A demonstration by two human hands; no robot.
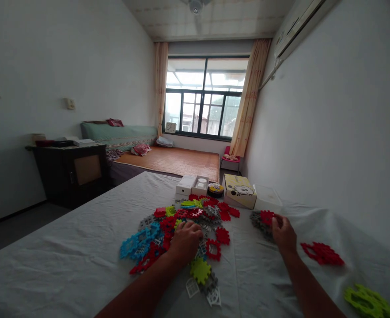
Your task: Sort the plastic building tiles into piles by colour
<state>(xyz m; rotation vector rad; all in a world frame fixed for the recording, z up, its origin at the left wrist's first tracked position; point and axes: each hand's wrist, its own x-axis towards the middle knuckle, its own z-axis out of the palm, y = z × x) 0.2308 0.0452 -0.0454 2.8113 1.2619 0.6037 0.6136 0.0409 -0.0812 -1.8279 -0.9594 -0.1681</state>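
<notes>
A mixed heap of toothed plastic building pieces lies mid-table, with red pieces (222,236), blue pieces (141,243), a lime-green piece (200,270) and white window-like pieces (192,288). My left hand (186,238) rests over this heap, fingers curled down among the pieces; its fingertips are hidden, and I cannot make out what they grip. To the right, my right hand (284,232) pinches a red toothed building piece (266,217) between thumb and fingers. That piece is at a small stack of grey pieces (260,224), partly over it.
Separate red pieces (322,253) and green pieces (369,301) lie on the right. Along the table's back stand white boxes (185,185), a round black-and-yellow tin (215,189), a yellow cartoon box (240,191) and a translucent container (267,198). White cloth (92,247) covers the table.
</notes>
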